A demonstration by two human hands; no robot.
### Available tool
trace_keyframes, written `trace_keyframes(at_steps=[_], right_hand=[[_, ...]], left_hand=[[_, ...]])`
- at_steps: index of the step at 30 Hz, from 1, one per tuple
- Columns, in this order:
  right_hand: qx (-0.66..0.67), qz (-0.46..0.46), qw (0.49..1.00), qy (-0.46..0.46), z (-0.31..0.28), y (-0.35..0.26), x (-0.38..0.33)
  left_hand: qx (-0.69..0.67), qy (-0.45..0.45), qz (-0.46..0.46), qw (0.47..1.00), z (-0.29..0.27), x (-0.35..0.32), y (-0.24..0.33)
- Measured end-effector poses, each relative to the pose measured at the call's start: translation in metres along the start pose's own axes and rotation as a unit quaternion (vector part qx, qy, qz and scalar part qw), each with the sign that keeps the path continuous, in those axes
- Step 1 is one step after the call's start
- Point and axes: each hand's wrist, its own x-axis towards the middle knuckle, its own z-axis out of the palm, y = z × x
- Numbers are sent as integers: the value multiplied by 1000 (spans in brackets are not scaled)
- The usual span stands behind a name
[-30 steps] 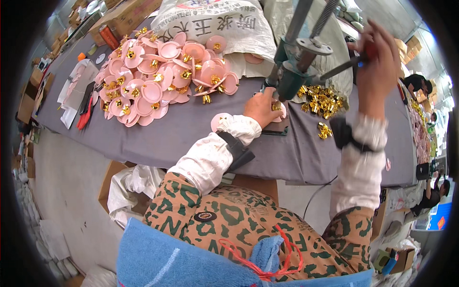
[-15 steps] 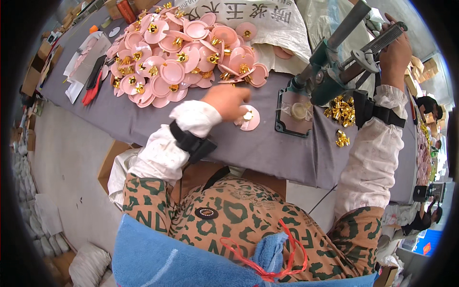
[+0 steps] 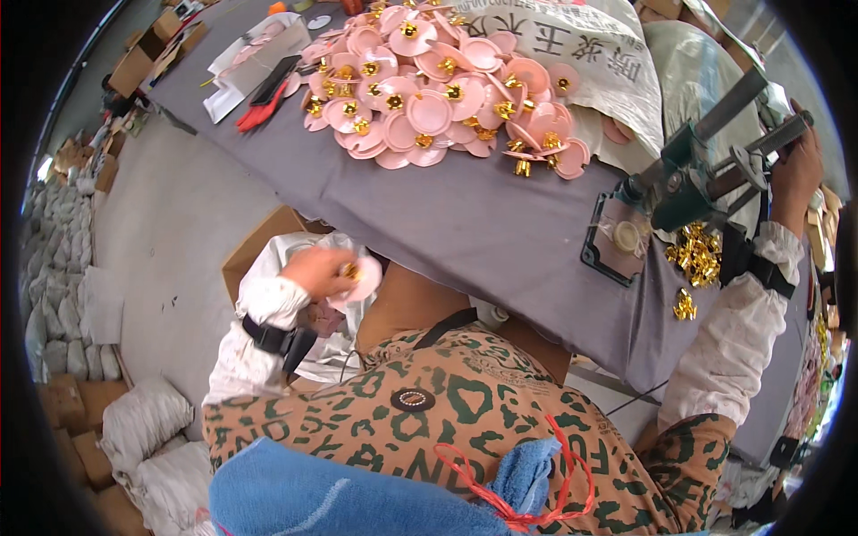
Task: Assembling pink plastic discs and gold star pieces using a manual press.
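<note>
Grey counter (image 3: 500,223) carries green press (image 3: 679,192). Left hand (image 3: 317,268) grips pink disc (image 3: 362,279) below counter edge, well left of press; right hand (image 3: 795,174) clenched on press lever (image 3: 773,138).

Grey cloth-covered worktable (image 3: 500,223) runs diagonally across view. Bare grey concrete floor (image 3: 170,223) to its left. Brown cardboard boxes (image 3: 143,58) at far end, white woven sacks (image 3: 143,420) stacked lower left. Daylight, even.
</note>
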Motion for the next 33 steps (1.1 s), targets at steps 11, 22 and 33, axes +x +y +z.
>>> trace_keyframes(at_steps=[11, 22, 33], right_hand=[[474, 335, 810, 81, 9, -46, 13], [534, 379, 740, 157, 0, -81, 13], [548, 364, 737, 154, -1, -85, 15]], left_hand=[[-26, 511, 165, 843, -67, 137, 59], [-382, 260, 304, 833, -57, 189, 198], [-163, 244, 368, 883, 15, 237, 332]])
